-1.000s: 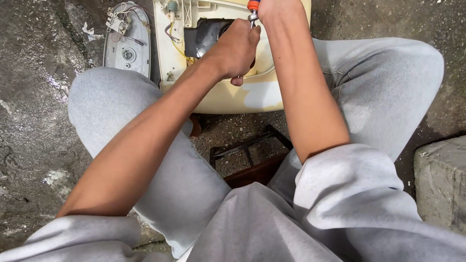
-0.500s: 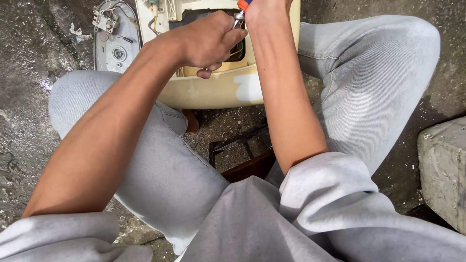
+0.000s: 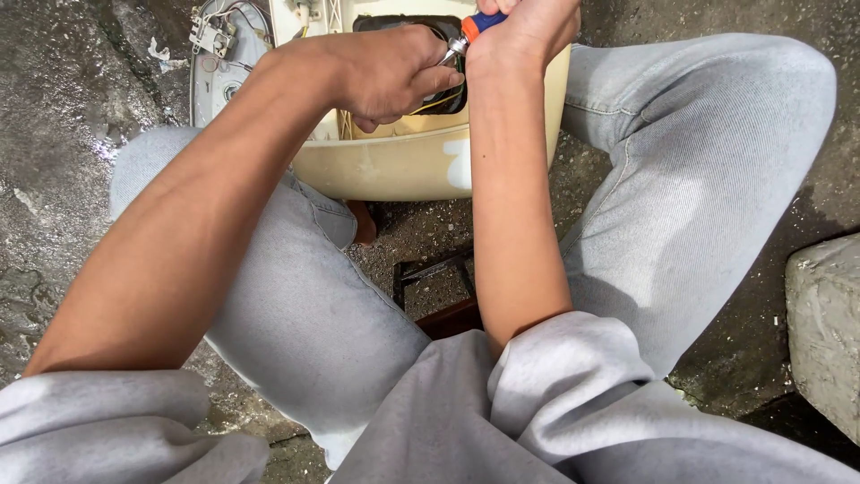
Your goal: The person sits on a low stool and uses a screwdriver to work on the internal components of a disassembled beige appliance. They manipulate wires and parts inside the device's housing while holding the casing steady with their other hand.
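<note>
Left of the cream appliance shell (image 3: 421, 166) we see a detached grey panel (image 3: 219, 67) lying on the wet concrete floor (image 3: 63, 134), with thin wires and a small white connector block (image 3: 208, 36) on it. At the shell's open dark cavity (image 3: 403, 22) our left hand (image 3: 390, 72) is curled into a fist over the opening, fingers closed together, the knuckles resting against the shell's inner edge; we cannot tell what, if anything, it pinches. Just right of that hand our right hand (image 3: 528, 27) is clamped around a screwdriver (image 3: 468, 31) with an orange and blue handle, whose metal tip angles down toward the left hand and into the cavity. Below the shell, between our grey-trousered knees, lies a dark metal frame (image 3: 430, 273). Far right of the shell sits a concrete block (image 3: 824, 323).
</note>
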